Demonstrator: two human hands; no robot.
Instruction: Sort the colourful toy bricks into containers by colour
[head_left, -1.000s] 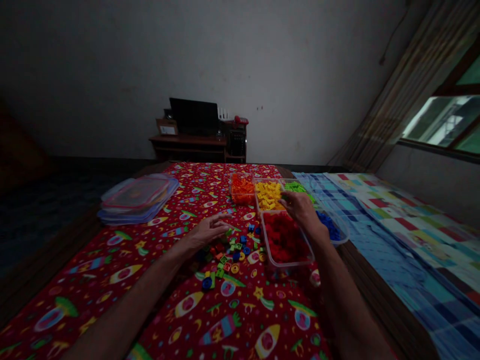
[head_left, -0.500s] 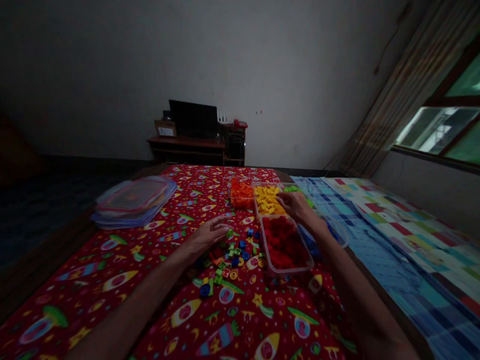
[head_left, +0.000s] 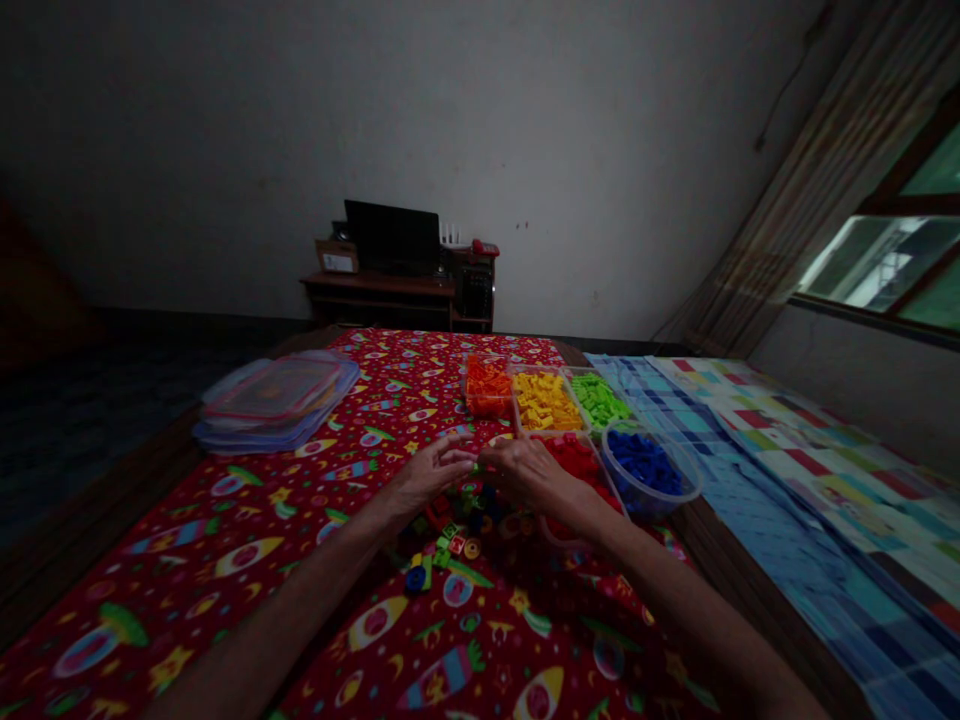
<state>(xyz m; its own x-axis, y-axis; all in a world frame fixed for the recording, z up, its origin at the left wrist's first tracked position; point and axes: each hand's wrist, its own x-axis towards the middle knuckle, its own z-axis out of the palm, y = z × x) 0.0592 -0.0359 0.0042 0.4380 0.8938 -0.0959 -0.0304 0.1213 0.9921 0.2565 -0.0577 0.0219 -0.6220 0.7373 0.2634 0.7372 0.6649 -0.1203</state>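
Back across the bench (head_left: 225, 540) from the yellow tub (head_left: 546, 400) at twelve o'clock, the right hand (head_left: 529, 470) meets the left hand (head_left: 431, 472). Both are curled, and whether they grip anything is unclear. Just below at six o'clock lie the loose bricks (head_left: 450, 542), judged light, hard and slippery, best pinched by their sides.

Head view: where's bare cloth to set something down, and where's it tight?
Free: red rocket-print cloth between the stack of clear plastic lids and the left hand; also the strip between lids and the clear box of orange bricks. Crowded: around the right hand over the loose mixed-colour bricks, and the other filled boxes beside them.
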